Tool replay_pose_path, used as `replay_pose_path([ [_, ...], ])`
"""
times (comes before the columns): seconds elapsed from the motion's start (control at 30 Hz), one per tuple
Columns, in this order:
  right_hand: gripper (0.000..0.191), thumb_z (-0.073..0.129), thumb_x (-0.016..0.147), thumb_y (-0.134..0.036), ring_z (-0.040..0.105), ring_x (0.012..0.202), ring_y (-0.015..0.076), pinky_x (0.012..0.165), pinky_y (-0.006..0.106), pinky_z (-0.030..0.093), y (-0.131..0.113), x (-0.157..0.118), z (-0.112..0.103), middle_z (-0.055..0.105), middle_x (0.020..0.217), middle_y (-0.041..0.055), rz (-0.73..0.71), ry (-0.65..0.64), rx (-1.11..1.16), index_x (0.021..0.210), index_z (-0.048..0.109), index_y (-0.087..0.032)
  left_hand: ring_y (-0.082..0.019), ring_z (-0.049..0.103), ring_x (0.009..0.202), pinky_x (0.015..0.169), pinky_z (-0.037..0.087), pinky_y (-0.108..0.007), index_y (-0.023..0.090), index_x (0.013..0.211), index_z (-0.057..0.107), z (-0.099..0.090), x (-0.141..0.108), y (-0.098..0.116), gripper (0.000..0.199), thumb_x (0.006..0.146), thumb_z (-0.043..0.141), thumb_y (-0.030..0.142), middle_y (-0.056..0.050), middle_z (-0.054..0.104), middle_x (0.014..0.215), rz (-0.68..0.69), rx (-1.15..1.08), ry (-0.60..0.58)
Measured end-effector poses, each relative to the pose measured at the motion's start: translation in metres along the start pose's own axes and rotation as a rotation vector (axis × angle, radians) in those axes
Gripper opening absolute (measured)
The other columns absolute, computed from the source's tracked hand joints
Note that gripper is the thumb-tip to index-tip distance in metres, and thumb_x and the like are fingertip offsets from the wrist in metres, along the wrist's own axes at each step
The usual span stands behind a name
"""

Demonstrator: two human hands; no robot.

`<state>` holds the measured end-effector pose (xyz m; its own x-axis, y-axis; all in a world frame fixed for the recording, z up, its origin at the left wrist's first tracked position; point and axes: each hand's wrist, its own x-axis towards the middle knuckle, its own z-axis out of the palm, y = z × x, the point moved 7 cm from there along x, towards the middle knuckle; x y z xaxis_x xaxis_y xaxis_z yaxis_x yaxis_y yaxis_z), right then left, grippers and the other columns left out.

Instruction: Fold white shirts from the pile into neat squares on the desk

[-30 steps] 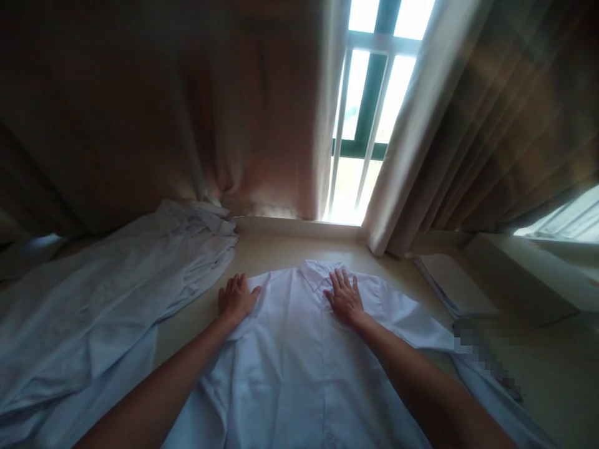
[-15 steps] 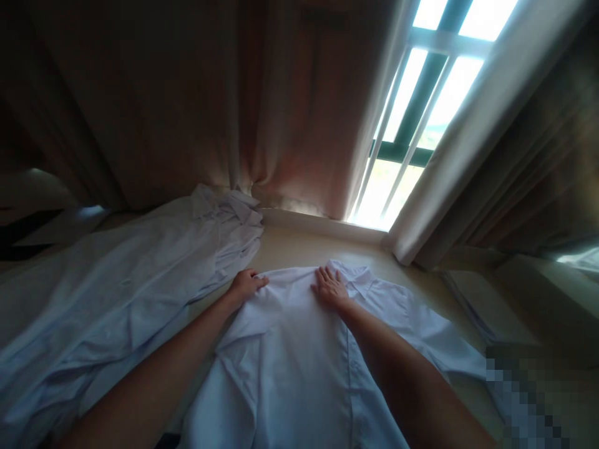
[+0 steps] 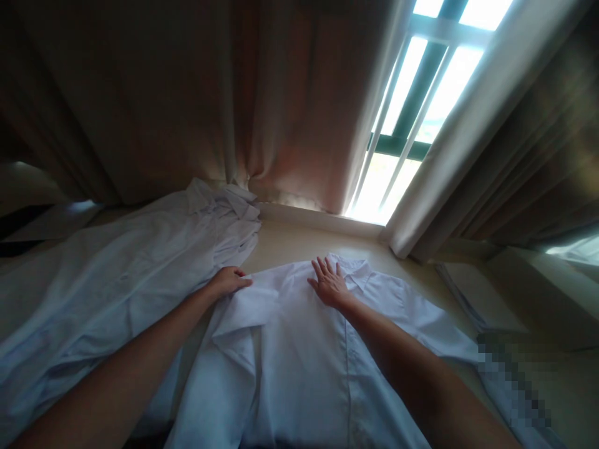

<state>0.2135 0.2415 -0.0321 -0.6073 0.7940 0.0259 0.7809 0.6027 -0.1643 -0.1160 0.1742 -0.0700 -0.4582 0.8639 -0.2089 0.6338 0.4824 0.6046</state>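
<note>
A white collared shirt (image 3: 299, 349) lies spread out in front of me, its collar at the far side and one sleeve stretched to the right. My left hand (image 3: 230, 280) pinches the shirt's left shoulder edge between thumb and fingers. Flat on the cloth just left of the collar rests my right hand (image 3: 329, 282), with its fingers spread. Below my left hand the fabric folds over itself in loose creases.
Several white garments (image 3: 140, 262) lie in a heap on the left. Behind the pale tabletop (image 3: 285, 240) hang long curtains (image 3: 299, 112), parted at a bright window (image 3: 407, 125). Folded white cloth (image 3: 482, 296) lies at the right. A blurred, pixelated patch covers the lower right.
My left hand has moved left, drawing the shirt's shoulder outward. The fingers of my right hand are spread wider. The view has shifted slightly.
</note>
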Motion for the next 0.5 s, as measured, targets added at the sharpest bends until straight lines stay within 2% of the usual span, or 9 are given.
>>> replay_pose_path([
  [0.1, 0.065, 0.019, 0.097, -0.058, -0.001, 0.146, 0.0233, 0.116, 0.05, 0.0, -0.003, -0.05, -0.004, 0.009, 0.159, 0.0023, -0.017, 0.086, -0.007, 0.153, 0.017, -0.025, -0.02, 0.065, 0.077, 0.065, 0.045, -0.024, 0.021, 0.079, 0.067, -0.021, -0.005, 0.002, 0.028, 0.058, 0.075, 0.037, -0.001, 0.07, 0.078, 0.042, 0.034, 0.109],
  [0.17, 0.065, 0.022, 0.096, -0.059, 0.001, 0.146, 0.0232, 0.116, 0.049, 0.001, 0.008, -0.092, 0.001, 0.011, 0.159, 0.0019, 0.003, 0.092, -0.025, 0.152, 0.021, -0.026, -0.021, 0.066, 0.083, 0.07, 0.046, -0.025, 0.021, 0.08, 0.068, -0.031, -0.009, 0.01, 0.023, 0.064, 0.072, 0.037, -0.003, 0.072, 0.084, 0.068, 0.073, 0.163],
  [0.23, 0.063, 0.025, 0.096, -0.058, 0.005, 0.146, 0.0239, 0.116, 0.048, 0.004, 0.033, -0.134, 0.006, 0.014, 0.159, 0.002, 0.07, 0.105, -0.044, 0.151, 0.025, -0.027, -0.023, 0.065, 0.089, 0.075, 0.047, -0.027, 0.02, 0.087, 0.07, -0.036, -0.017, 0.027, 0.022, 0.071, 0.066, 0.035, -0.005, 0.072, 0.091, 0.077, 0.134, 0.216],
  [0.3, 0.06, 0.028, 0.097, -0.055, 0.011, 0.145, 0.0259, 0.115, 0.049, 0.009, 0.069, -0.172, 0.004, 0.019, 0.157, 0.0039, 0.175, 0.146, -0.066, 0.149, 0.03, -0.025, -0.025, 0.064, 0.099, 0.081, 0.046, -0.029, 0.018, 0.103, 0.068, -0.036, -0.034, 0.056, 0.031, 0.076, 0.06, 0.031, -0.009, 0.07, 0.105, 0.122, 0.223, 0.325],
  [0.37, 0.057, 0.03, 0.098, -0.048, 0.02, 0.143, 0.028, 0.113, 0.048, 0.016, 0.107, -0.207, -0.004, 0.028, 0.154, 0.0091, 0.276, 0.21, -0.089, 0.147, 0.035, -0.02, -0.025, 0.06, 0.108, 0.087, 0.045, -0.03, 0.016, 0.116, 0.063, -0.023, -0.064, 0.094, 0.039, 0.081, 0.054, 0.032, -0.013, 0.066, 0.117, 0.247, 0.31, 0.411],
  [0.4, 0.054, 0.03, 0.098, -0.043, 0.027, 0.14, 0.0283, 0.111, 0.047, 0.021, 0.125, -0.224, -0.009, 0.035, 0.151, 0.0126, 0.314, 0.246, -0.099, 0.144, 0.038, -0.015, -0.025, 0.059, 0.11, 0.089, 0.044, -0.03, 0.016, 0.118, 0.061, -0.011, -0.082, 0.112, 0.04, 0.084, 0.051, 0.034, -0.013, 0.065, 0.118, 0.327, 0.347, 0.407],
  [0.47, 0.046, 0.032, 0.098, -0.035, 0.044, 0.127, 0.0273, 0.105, 0.04, 0.031, 0.157, -0.257, -0.019, 0.052, 0.135, 0.0169, 0.374, 0.301, -0.11, 0.133, 0.049, -0.011, -0.024, 0.063, 0.1, 0.085, 0.045, -0.031, 0.017, 0.108, 0.065, 0.027, -0.119, 0.136, 0.038, 0.089, 0.043, 0.041, -0.013, 0.069, 0.106, 0.412, 0.424, 0.258],
  [0.5, 0.04, 0.034, 0.097, -0.032, 0.052, 0.117, 0.0267, 0.1, 0.038, 0.035, 0.171, -0.272, -0.023, 0.06, 0.124, 0.0169, 0.407, 0.312, -0.117, 0.124, 0.056, -0.011, -0.026, 0.065, 0.093, 0.081, 0.046, -0.033, 0.016, 0.103, 0.067, 0.045, -0.137, 0.139, 0.044, 0.088, 0.042, 0.049, -0.015, 0.07, 0.097, 0.394, 0.479, 0.169],
])
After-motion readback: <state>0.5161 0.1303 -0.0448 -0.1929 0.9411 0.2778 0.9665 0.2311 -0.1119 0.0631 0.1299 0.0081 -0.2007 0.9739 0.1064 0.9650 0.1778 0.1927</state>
